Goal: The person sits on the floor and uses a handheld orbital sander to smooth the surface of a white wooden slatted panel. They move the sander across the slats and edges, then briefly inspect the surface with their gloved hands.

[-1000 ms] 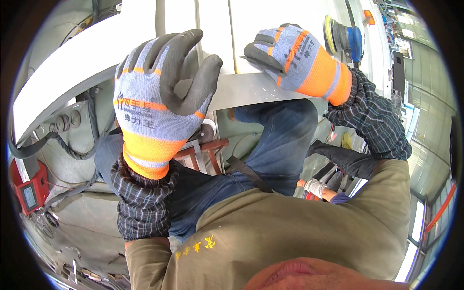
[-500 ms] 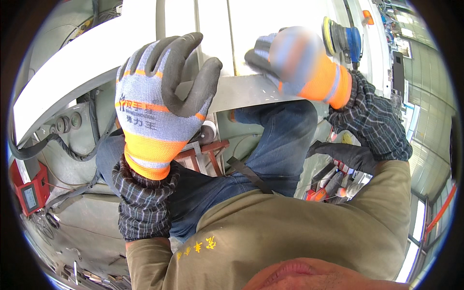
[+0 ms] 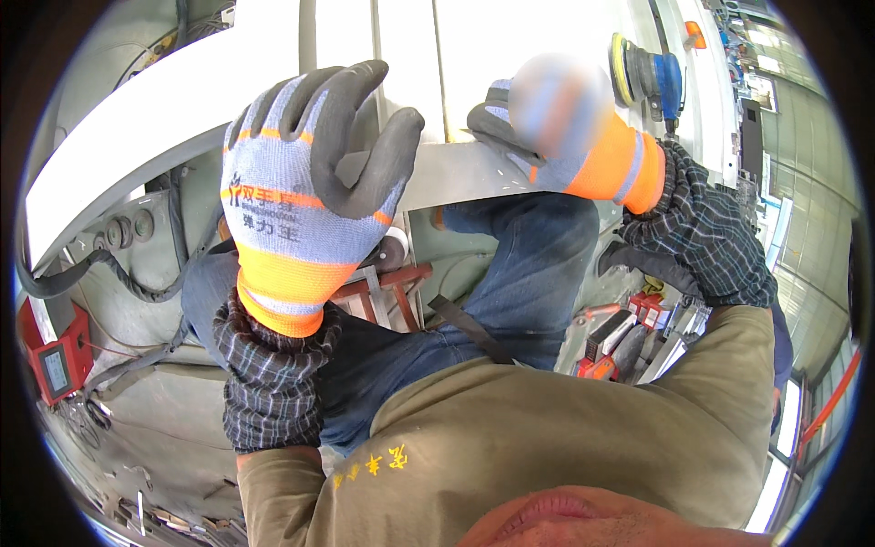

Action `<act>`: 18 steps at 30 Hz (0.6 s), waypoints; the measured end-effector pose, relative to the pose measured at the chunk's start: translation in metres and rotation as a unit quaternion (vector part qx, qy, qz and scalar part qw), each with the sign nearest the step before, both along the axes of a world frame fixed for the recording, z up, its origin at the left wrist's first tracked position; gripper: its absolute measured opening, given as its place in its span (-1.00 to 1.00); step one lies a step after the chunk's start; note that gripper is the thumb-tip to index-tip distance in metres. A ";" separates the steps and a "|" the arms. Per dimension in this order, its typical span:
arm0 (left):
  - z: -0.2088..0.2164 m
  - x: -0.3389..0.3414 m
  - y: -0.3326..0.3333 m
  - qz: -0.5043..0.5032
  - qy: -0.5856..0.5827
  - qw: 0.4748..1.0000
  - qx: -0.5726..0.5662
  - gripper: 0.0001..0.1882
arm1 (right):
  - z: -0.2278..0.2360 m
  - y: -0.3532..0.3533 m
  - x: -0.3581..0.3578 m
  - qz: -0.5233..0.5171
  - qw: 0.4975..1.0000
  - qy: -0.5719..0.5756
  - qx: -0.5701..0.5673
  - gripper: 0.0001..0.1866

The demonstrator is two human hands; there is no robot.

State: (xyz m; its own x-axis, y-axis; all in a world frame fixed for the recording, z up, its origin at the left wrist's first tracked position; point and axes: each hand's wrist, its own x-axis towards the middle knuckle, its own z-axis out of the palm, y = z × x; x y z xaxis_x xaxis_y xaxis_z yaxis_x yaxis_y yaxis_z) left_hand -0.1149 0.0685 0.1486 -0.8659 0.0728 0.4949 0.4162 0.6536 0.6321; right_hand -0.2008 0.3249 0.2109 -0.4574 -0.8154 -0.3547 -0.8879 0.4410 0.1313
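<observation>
My left hand wears a grey-blue knit glove with dark coated fingers and an orange cuff. Its fingers bend loosely and the thumb stands apart, over the near edge of a white panel with long grooves. Nothing shows in its grip. On the right, my right hand, gloved alike, is at the panel's near edge with fingers curled in. A blur covers part of it, so anything held there is hidden. Beyond it, a round sander with a blue body and yellow-edged pad rests on the panel.
A red box with a small screen stands at far left, near a black hose. Below the panel are a red metal frame and my knees. Assorted tools lie by my right elbow. An orange piece is at the panel's far right.
My right hand has shifted slightly right and down, its fingers curling further. A dark shape beside my right forearm has moved, showing more tools. My left hand has barely moved.
</observation>
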 end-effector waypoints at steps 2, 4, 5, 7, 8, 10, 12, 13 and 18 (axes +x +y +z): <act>0.001 0.000 0.000 0.002 0.010 1.000 -0.003 -0.60 | -0.001 0.002 -0.002 0.004 1.000 0.000 -0.017 -0.35; -0.001 -0.001 0.001 -0.003 0.043 0.999 -0.007 -0.61 | 0.000 -0.005 0.008 -0.055 0.996 0.008 0.067 -0.34; -0.002 0.000 0.002 -0.001 0.028 1.000 -0.001 -0.61 | -0.001 -0.002 0.011 -0.031 0.999 0.007 0.036 -0.36; -0.001 0.001 0.002 0.007 0.004 1.000 0.007 -0.61 | 0.004 -0.006 0.013 0.020 0.999 0.011 -0.030 -0.39; 0.000 0.001 0.001 0.007 0.001 1.000 0.001 -0.61 | 0.013 -0.012 0.012 -0.024 0.998 -0.031 0.052 -0.43; 0.001 0.002 0.000 0.001 -0.002 1.000 -0.003 -0.61 | 0.005 -0.005 0.003 -0.010 1.000 -0.017 0.022 -0.42; 0.000 -0.001 0.000 0.000 0.014 1.000 -0.002 -0.61 | 0.004 -0.006 0.002 -0.015 0.999 -0.025 0.039 -0.43; -0.001 -0.002 0.000 0.001 0.019 1.000 -0.003 -0.62 | 0.007 -0.015 0.005 -0.028 0.996 -0.039 0.070 -0.44; 0.001 0.001 -0.001 0.001 0.019 1.000 -0.008 -0.63 | 0.012 -0.010 0.008 0.007 1.000 -0.011 0.009 -0.49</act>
